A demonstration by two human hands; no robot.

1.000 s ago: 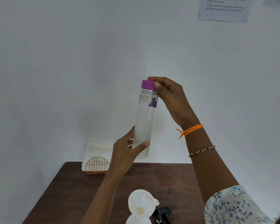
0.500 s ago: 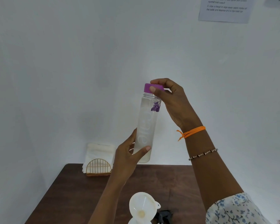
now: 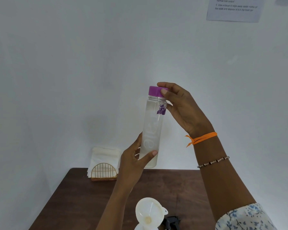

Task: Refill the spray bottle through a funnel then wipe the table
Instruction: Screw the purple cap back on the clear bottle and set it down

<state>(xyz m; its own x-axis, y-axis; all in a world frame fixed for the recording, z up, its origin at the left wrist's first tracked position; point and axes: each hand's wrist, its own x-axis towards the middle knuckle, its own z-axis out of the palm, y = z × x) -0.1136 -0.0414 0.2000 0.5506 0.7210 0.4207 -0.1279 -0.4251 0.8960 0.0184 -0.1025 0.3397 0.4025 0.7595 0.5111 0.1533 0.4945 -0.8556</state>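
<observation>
Left hand grips a capped water bottle; right hand pinches its cap. Funnel waits below; pouring and wiping remain.

A: What is cut off at six o'clock?
B: The spray bottle under the white funnel, and the black sprayer head beside it.
A: And at one o'clock?
B: The wall notice, its small print blurred and its top cropped.
</observation>
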